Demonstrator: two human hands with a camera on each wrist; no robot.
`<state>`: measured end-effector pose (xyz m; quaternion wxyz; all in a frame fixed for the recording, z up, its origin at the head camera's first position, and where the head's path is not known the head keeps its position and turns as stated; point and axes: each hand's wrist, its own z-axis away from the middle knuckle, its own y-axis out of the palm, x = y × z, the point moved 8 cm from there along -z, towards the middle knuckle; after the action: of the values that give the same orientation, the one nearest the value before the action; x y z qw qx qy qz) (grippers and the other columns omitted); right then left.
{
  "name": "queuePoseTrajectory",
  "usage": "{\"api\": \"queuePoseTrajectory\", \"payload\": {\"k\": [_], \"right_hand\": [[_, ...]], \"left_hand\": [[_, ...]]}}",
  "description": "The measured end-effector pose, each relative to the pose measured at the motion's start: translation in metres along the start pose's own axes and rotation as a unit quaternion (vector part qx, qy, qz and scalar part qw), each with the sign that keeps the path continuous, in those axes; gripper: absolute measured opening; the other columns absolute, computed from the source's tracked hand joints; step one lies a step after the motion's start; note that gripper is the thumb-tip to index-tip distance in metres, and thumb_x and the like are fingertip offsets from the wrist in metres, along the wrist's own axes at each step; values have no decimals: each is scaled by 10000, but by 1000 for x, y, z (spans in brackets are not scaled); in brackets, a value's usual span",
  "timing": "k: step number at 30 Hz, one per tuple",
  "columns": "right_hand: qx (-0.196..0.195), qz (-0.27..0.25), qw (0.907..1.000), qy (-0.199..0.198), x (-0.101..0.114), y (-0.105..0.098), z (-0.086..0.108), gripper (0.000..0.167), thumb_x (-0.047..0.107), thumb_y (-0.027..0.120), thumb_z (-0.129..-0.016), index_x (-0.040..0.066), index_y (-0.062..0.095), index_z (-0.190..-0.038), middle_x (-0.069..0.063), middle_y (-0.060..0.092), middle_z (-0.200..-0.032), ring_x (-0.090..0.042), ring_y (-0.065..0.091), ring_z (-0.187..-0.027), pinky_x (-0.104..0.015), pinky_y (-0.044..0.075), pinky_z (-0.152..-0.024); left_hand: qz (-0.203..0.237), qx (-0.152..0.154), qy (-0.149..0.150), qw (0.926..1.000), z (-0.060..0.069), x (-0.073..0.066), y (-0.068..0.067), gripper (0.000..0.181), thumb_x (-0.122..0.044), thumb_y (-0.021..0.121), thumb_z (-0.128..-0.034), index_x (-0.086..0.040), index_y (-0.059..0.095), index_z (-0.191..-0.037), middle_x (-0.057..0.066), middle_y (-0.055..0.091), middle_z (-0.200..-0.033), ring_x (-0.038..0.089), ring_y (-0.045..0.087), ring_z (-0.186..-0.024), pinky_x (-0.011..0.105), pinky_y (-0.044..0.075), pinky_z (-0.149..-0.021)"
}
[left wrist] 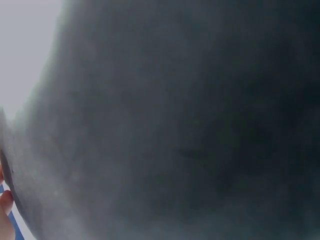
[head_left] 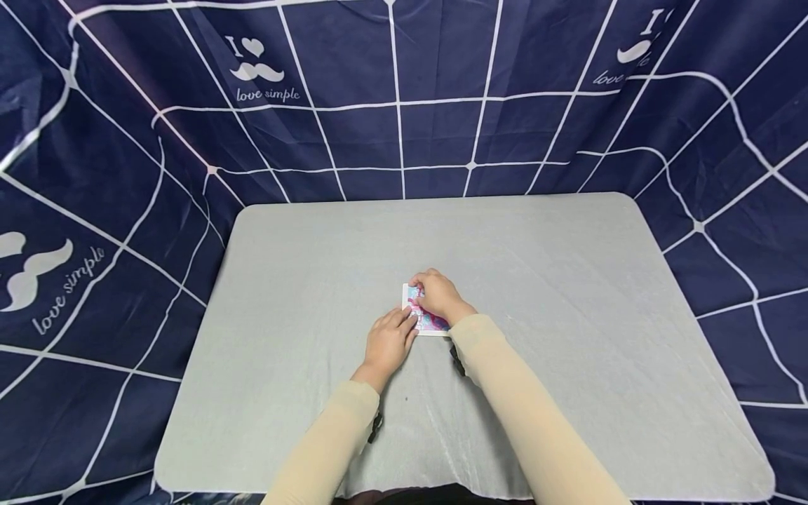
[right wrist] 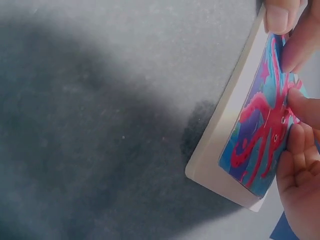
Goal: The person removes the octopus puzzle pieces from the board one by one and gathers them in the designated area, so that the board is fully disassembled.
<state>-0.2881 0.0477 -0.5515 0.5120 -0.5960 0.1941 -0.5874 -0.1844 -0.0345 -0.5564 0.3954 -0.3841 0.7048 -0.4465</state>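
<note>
A small jigsaw puzzle (head_left: 433,323) lies near the middle of the table, with a pink octopus on blue and purple inside a white frame (right wrist: 218,137). My left hand (head_left: 388,342) rests along its left side, fingers extended, fingertips on the frame and picture. Over the upper right part bends my right hand (head_left: 440,294). Its thumb (right wrist: 302,107) touches the picture in the right wrist view, while the other fingers are curled beside it. Whether a piece is pinched there is hidden. Only a few fingertips (left wrist: 6,202) show at the left wrist view's edge.
A grey cloth-covered table (head_left: 303,266) with rounded corners extends around the puzzle. Dark blue curtains (head_left: 435,133) with white grid lines hang behind it and at both sides. Dark wrist devices (head_left: 457,360) sit under the sleeves.
</note>
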Motion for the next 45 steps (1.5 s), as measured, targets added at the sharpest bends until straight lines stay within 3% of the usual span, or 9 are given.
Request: {"api": "queuePoseTrajectory", "payload": {"k": [12, 24, 30, 38, 45], "right_hand": [[-1, 124, 9999, -58, 2, -1, 0, 294, 109, 742, -828, 113, 639, -1103, -59, 541, -979, -232, 556, -888, -399, 445, -860], [-208, -621, 9970, -405, -1, -2, 2, 255, 21, 734, -806, 116, 588, -993, -65, 541, -920, -237, 528, -879, -390, 431, -828], [-335, -1033, 9933, -383, -8, -4, 1, 224, -1, 724, -810, 115, 627, -975, -41, 561, -881, -199, 538, -834, -346, 443, -779], [-362, -1795, 9827, -278, -18, -7, 2, 194, -16, 692, -832, 72, 690, -1005, -51, 633, -873, -175, 572, -784, -298, 465, -724], [-404, -2873, 9570, -50, -34, -12, 3, 219, 4, 681, -854, -4, 698, -1072, -113, 693, -915, -175, 635, -790, -247, 496, -694]], "left_hand": [[-85, -83, 40, 9999, 0, -1, -2, 331, -305, 631, -917, -136, 677, -1198, 28, 585, -1296, 215, 526, -1195, 351, 391, -987], [-98, -115, 62, 9999, 0, -1, -3, 330, -301, 636, -915, -130, 680, -1194, 34, 586, -1295, 212, 525, -1198, 352, 394, -985], [43, -172, 78, 9998, 0, -2, -4, 324, -280, 648, -908, -121, 682, -1188, 44, 590, -1289, 224, 525, -1199, 353, 390, -991], [-31, -277, 112, 9995, 1, -3, -4, 319, -289, 647, -906, -127, 688, -1178, 39, 598, -1276, 224, 528, -1195, 355, 397, -983], [-139, -67, 15, 9999, 1, -1, 0, 330, -303, 630, -920, -137, 678, -1200, 31, 584, -1298, 217, 524, -1200, 349, 388, -992]]}}
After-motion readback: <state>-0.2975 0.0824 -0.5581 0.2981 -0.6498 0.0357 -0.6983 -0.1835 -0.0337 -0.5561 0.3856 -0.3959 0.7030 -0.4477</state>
